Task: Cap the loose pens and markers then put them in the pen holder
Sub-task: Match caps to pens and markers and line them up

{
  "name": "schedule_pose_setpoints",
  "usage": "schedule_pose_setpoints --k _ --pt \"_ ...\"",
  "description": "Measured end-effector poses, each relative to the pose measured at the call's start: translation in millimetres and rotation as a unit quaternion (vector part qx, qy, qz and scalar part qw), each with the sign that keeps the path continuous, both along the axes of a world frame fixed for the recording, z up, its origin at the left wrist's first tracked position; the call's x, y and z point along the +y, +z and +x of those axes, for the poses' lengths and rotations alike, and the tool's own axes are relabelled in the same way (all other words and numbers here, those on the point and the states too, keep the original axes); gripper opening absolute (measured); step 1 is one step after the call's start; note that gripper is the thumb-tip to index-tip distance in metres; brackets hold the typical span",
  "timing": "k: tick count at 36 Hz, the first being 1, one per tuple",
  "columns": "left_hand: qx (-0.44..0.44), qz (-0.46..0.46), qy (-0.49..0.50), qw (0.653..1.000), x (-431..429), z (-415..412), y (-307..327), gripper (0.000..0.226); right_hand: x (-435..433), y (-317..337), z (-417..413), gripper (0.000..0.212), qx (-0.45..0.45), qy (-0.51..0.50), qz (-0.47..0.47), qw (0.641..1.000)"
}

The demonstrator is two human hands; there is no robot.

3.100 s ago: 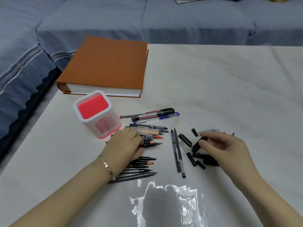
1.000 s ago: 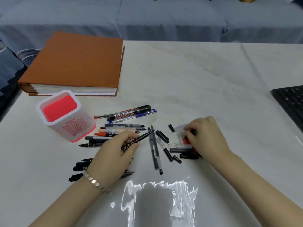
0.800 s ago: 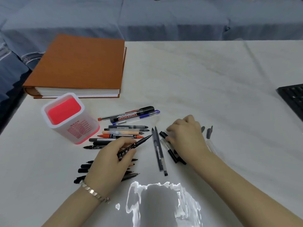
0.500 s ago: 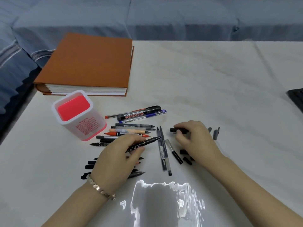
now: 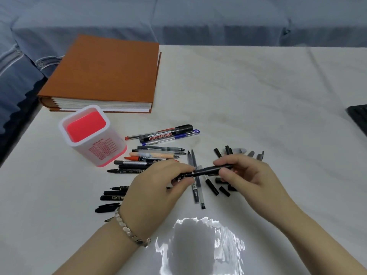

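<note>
My left hand (image 5: 153, 187) grips the barrel of a black pen (image 5: 200, 172) held level above the table. My right hand (image 5: 250, 175) pinches the black cap on the pen's right end; the cap sits over the tip. A white and pink pen holder (image 5: 93, 135) stands at the left with nothing showing inside it. Several loose pens and markers (image 5: 156, 155) lie between the holder and my hands, more black markers (image 5: 112, 197) lie left of my left wrist. Several loose black caps (image 5: 222, 190) lie under and beyond my right hand.
An orange album (image 5: 107, 74) lies at the back left, just behind the holder. A black keyboard corner (image 5: 359, 118) shows at the right edge. A grey sofa (image 5: 178, 18) runs behind the white table (image 5: 258, 92). A bright glare patch (image 5: 198, 247) marks the near table.
My right hand picked a black cap from the pile and brought it left onto the tip of the pen in my left hand. The pen has risen off the table.
</note>
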State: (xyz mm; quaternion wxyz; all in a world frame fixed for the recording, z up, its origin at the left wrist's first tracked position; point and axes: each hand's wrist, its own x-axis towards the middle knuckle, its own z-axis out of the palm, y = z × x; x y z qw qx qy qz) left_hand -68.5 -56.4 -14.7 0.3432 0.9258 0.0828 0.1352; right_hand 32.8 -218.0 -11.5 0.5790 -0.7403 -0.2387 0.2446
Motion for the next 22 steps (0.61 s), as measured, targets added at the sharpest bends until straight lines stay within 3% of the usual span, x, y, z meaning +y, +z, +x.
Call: schedule_pose_setpoints --k 4,11,14,17,19,22 --pt "-0.007 0.012 -0.009 1.000 -2 1 3 0.029 3 4 -5 0.030 -0.041 0.004 0.009 0.999" --pt "-0.001 -0.010 -0.030 1.000 -5 5 9 0.026 0 0 -10 0.015 -0.106 0.014 0.032 0.994" --pt "0.038 -0.053 -0.015 0.998 -9 6 9 0.026 -1 -4 -10 0.019 -0.135 0.021 0.029 0.990" --pt "0.093 -0.142 0.005 0.985 -9 8 12 0.006 -1 -7 -9 0.021 -0.171 0.032 0.032 0.984" --pt "0.128 -0.196 0.000 0.972 -8 9 13 0.016 -1 -10 -9 0.019 -0.187 0.043 0.022 0.981" --pt "0.181 -0.148 -0.022 0.972 -5 12 12 0.014 1 -16 -9 0.010 -0.168 0.058 -0.017 0.984"
